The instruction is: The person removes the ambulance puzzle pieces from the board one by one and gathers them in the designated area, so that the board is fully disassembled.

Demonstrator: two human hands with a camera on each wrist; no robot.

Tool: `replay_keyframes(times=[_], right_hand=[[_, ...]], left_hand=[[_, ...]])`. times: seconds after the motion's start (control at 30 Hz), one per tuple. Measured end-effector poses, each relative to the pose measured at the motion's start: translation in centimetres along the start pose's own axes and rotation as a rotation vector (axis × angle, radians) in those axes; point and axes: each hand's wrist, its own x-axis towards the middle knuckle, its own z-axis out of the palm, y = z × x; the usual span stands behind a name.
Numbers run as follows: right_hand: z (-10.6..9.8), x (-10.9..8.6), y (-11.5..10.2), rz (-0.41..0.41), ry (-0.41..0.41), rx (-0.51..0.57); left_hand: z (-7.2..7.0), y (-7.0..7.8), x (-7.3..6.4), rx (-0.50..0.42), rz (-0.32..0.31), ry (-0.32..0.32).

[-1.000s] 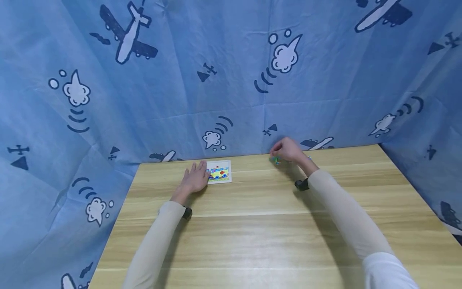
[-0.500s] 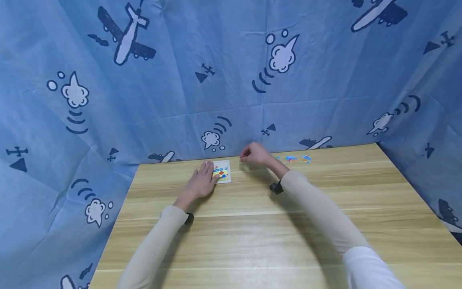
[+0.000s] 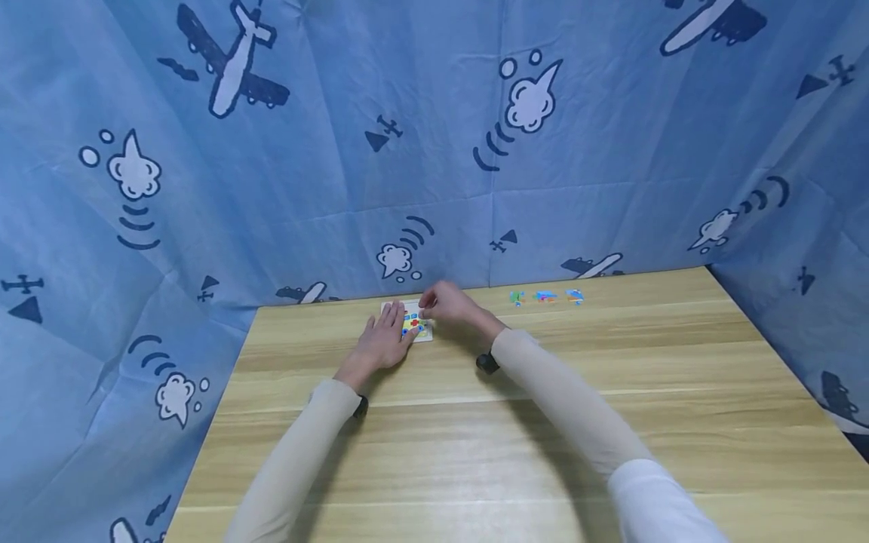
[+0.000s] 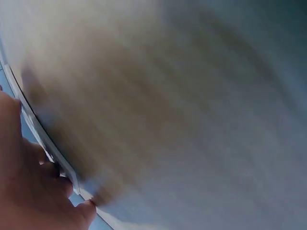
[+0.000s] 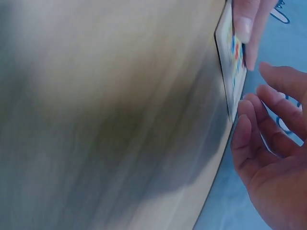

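A small picture puzzle board [image 3: 428,334], white-framed with a yellow vehicle and red cross, lies flat near the table's back edge. My left hand [image 3: 382,345] rests on its left part with fingers extended, hiding that side. Over the board's right part, my right hand [image 3: 453,305] has its fingers bent and thumb and index close together. In the right wrist view, the right hand [image 5: 273,124] is beside the board's edge [image 5: 223,52]; whether a small piece sits between its fingertips cannot be made out. The left wrist view shows the left hand [image 4: 33,177] at the board's edge.
Three small colourful puzzle pieces lie in a row to the right: a green one [image 3: 517,297], a blue-pink one [image 3: 545,296] and a blue-orange one [image 3: 575,296]. A blue airplane-print curtain [image 3: 441,151] stands directly behind the wooden table [image 3: 434,452].
My right hand has moved left from the loose pieces to the puzzle board, uncovering the row of pieces. My left hand has slid slightly right, farther over the board.
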Motion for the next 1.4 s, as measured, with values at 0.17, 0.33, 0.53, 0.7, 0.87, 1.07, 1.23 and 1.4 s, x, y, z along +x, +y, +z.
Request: replay_keyframes(times=[0.17,0.33,0.53,0.7,0.87,1.07,1.23,1.4], right_hand=[[0.7,0.5,-0.4,-0.004,-0.013,-0.061],[1.1,0.7,-0.3,-0.047,-0.014,-0.138],[1.3,0.5,-0.5,-0.063,-0.041,-0.175],[1.4,0.4,-0.7,-0.064,-0.048,-0.180],[1.4,0.7,-0.6,-0.052,-0.048,-0.176],[1.5,0.7,-0.5,-0.046,-0.045,-0.162],[1.5,0.5,-0.4,-0.047,-0.045,-0.162],[1.5,0.4,-0.4,-0.049,-0.036,-0.158]], left_hand=[[-0.3,0.1,0.1,0.012,0.002,-0.026],[-0.4,0.1,0.1,0.016,-0.004,-0.056],[-0.4,0.1,0.0,0.034,-0.011,-0.066],[-0.3,0.1,0.1,0.038,-0.023,-0.076],[-0.5,0.3,0.0,0.050,-0.021,-0.070],[-0.7,0.5,-0.1,0.061,-0.018,-0.070],[-0.7,0.5,-0.2,0.054,-0.021,-0.081],[-0.7,0.5,-0.1,0.058,-0.025,-0.086]])
